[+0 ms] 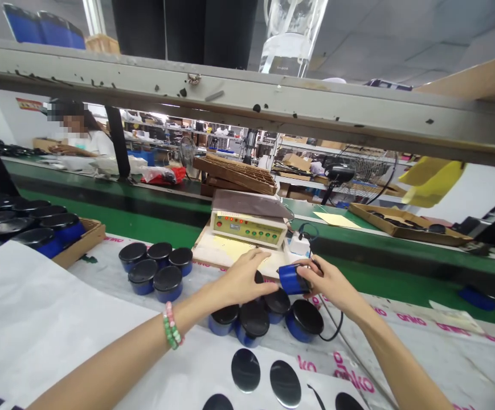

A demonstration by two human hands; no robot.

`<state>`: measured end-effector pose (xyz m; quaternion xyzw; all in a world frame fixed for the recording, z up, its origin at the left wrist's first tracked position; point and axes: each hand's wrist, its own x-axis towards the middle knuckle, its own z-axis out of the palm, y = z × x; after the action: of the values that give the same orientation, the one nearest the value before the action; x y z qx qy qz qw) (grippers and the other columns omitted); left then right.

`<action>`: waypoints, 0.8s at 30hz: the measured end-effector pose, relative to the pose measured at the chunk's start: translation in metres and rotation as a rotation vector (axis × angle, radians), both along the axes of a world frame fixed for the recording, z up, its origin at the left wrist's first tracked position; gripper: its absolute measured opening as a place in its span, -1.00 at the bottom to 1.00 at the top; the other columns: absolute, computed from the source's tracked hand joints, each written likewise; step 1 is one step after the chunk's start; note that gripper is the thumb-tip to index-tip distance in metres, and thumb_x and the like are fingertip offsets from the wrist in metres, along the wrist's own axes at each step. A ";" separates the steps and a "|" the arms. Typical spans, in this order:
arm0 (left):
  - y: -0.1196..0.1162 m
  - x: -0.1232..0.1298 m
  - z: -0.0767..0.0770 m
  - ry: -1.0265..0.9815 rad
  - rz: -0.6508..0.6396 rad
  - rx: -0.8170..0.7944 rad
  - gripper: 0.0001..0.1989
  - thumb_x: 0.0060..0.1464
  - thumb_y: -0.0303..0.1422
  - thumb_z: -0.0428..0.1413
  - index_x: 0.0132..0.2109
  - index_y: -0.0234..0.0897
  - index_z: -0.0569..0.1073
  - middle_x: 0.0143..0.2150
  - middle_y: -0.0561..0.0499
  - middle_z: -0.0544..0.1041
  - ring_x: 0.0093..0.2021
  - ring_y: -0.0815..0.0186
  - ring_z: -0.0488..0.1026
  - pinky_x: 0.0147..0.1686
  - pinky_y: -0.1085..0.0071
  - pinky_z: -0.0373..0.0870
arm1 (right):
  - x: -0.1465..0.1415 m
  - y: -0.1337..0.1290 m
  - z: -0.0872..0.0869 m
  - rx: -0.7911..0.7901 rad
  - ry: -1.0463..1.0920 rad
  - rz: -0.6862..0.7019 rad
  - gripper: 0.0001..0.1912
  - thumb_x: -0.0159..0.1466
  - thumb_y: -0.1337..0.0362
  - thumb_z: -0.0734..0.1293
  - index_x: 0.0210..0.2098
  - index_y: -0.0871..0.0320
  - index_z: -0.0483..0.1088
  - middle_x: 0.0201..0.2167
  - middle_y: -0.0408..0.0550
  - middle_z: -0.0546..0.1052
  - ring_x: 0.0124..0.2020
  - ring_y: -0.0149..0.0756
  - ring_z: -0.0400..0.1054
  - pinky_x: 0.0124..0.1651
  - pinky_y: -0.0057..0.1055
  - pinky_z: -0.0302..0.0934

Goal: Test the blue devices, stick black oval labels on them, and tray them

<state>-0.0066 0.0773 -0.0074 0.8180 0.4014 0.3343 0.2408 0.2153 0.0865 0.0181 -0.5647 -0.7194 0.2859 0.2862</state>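
Note:
My right hand (330, 282) grips a small blue round container (289, 279), tilted on its side above the bench, its dark end toward my fingers. To its left, my left hand (247, 279) reaches out with fingers apart, holding nothing that I can see. It hovers over a cluster of blue containers with black tops, one of them a front container (253, 322); my left hand partly hides another. A larger container (305, 320) stands below my right hand. In front lies a white sheet with round black discs (246, 370).
A control box (249, 228) with red lights stands behind my hands beside a white plug (299, 245). More containers (168, 282) stand left, near a full carton (80, 242). A shelf (230, 85) crosses overhead. A black cable (339, 327) loops at right. A person (80, 136) sits far left.

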 end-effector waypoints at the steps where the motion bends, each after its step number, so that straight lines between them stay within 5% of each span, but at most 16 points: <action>1: -0.005 0.005 0.007 -0.032 -0.030 0.031 -0.28 -0.03 -0.21 0.26 0.25 -0.20 0.18 0.26 -0.15 0.22 0.26 0.07 0.14 0.23 0.16 0.10 | -0.003 -0.005 0.004 0.013 0.033 0.017 -0.61 0.19 -0.06 0.18 -0.21 0.14 0.29 -0.24 -0.04 0.49 -0.34 -0.25 0.43 -0.47 -0.40 0.38; 5: -0.024 0.020 0.033 -0.108 -0.151 0.101 -0.29 -0.06 -0.32 0.29 0.23 -0.05 0.22 0.16 0.04 0.39 0.14 0.17 0.33 0.14 0.29 0.23 | -0.014 -0.026 0.017 0.068 0.084 0.065 -0.59 0.17 -0.11 0.19 -0.25 0.11 0.30 -0.29 -0.06 0.48 -0.24 -0.21 0.40 -0.31 -0.41 0.37; 9: -0.031 0.018 0.039 -0.100 -0.175 0.120 -0.30 -0.04 -0.34 0.29 0.23 -0.02 0.21 0.13 0.11 0.42 0.10 0.26 0.38 0.10 0.41 0.25 | -0.019 -0.036 0.025 0.072 0.040 0.116 -0.57 0.16 -0.10 0.20 -0.19 0.10 0.30 -0.30 -0.08 0.47 -0.23 -0.22 0.40 -0.26 -0.41 0.34; 13: -0.030 0.015 0.028 -0.027 -0.065 0.114 -0.35 0.01 -0.25 0.25 0.22 -0.16 0.21 0.15 -0.05 0.37 0.13 0.14 0.31 0.09 0.27 0.25 | -0.014 -0.029 0.021 0.120 -0.124 -0.018 -0.65 0.15 -0.04 0.23 -0.21 0.07 0.28 -0.42 -0.14 0.40 -0.44 -0.27 0.31 -0.42 -0.39 0.21; 17: -0.032 0.030 0.011 0.125 -0.061 0.117 -0.62 0.01 -0.23 0.23 -0.03 -0.27 0.45 -0.05 -0.13 0.47 0.05 0.04 0.33 0.07 0.17 0.24 | -0.001 -0.009 0.001 0.111 -0.321 -0.150 -0.77 0.07 0.12 0.31 -0.49 0.06 0.16 -0.60 -0.17 0.31 -0.55 -0.25 0.23 -0.48 -0.39 0.01; 24: -0.019 0.080 -0.025 0.258 -0.101 0.079 -0.28 -0.34 -0.17 0.39 -0.01 -0.42 0.43 0.01 -0.31 0.46 0.15 -0.26 0.22 0.19 -0.13 -0.06 | 0.021 0.001 -0.021 0.016 -0.381 0.034 -0.69 0.18 0.01 0.23 -0.51 0.06 0.09 -0.59 -0.19 0.34 -0.51 -0.28 0.28 -0.45 -0.41 0.09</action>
<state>0.0734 0.0581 -0.0327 0.8821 0.3740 0.2294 0.1715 0.2361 0.0874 -0.0030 -0.5940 -0.7722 0.1730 0.1445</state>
